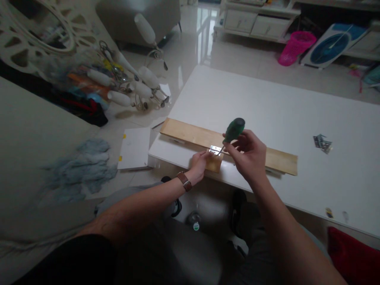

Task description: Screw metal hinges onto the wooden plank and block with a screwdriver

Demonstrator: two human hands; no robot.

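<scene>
My right hand [248, 152] is closed around a screwdriver [234, 130] with a green handle and a dark end. Its shaft slants down to a shiny metal hinge [215, 149], which bridges a long wooden board [192, 132] and a small wooden block [214, 163]. With a brown-strapped watch on its wrist, my left hand [199, 164] pinches the small block near the hinge's left end. Whether the fingertips also hold a screw is too small to tell. Both wooden pieces lie on a white panel [255, 95], close to its near edge.
Several loose metal hinges [322, 143] lie on the panel's right side. A white box [135, 148] and a grey cloth [86, 170] are on the floor at left, below a lamp with several white shades [142, 89]. A plastic bottle [194, 221] stands between my feet.
</scene>
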